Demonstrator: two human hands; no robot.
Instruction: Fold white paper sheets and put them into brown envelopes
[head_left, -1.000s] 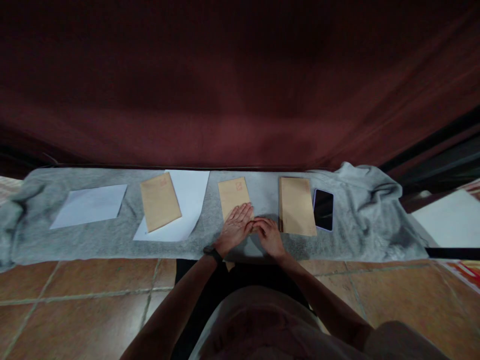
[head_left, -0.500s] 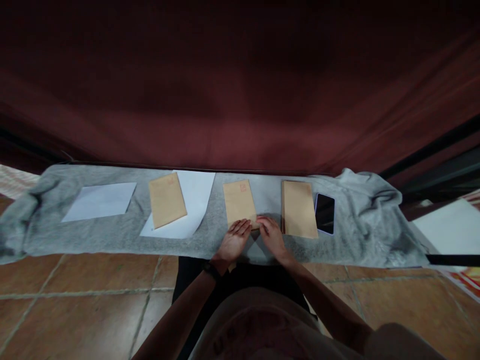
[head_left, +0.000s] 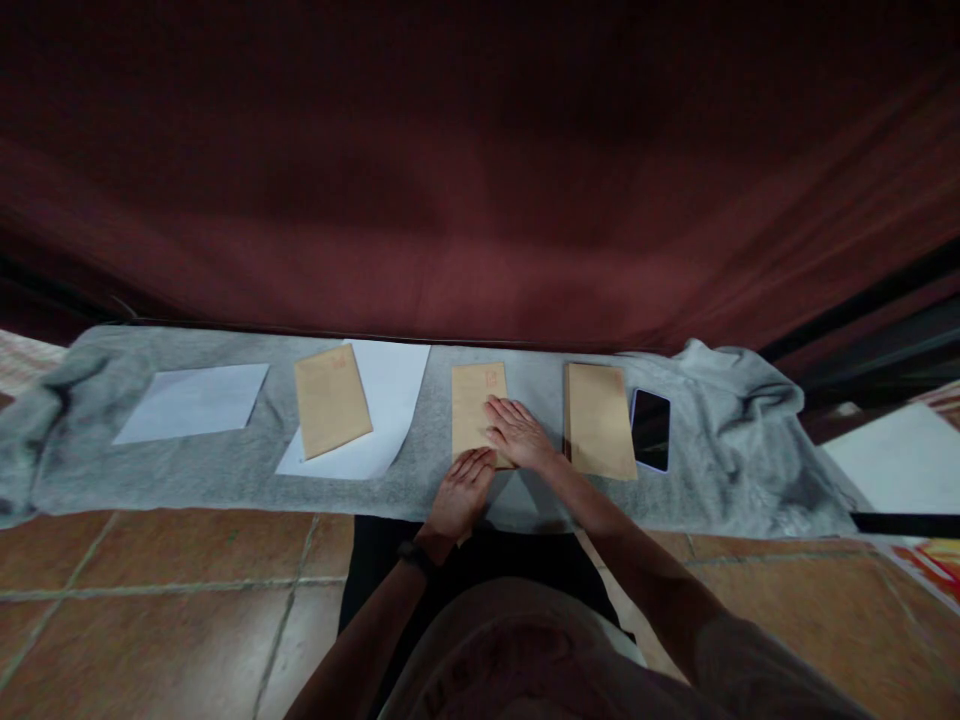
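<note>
A brown paper envelope [head_left: 472, 400] with red print at its top right lies flat in front of me on the grey cloth. My left hand [head_left: 461, 487] rests on its lower left edge, fingers stretched out and close together. Over its right side lies my right hand [head_left: 519, 433], palm down with the fingers extended and a little apart. Neither hand grasps anything. The envelope's bottom edge is partly hidden under the hands.
To the right lie a stack of brown envelopes [head_left: 601, 420] and a phone [head_left: 650, 430]. On the left, another brown envelope [head_left: 332, 400] lies on white paper [head_left: 394, 400], with more white paper [head_left: 196, 403] farther left. Grey cloth [head_left: 720, 440] covers the narrow surface; a dark red curtain [head_left: 480, 270] hangs behind.
My right hand has moved from the envelope's lower right corner up and left onto its face, its fingers now flat. The envelope has turned slightly straighter. My left hand has shifted slightly down.
</note>
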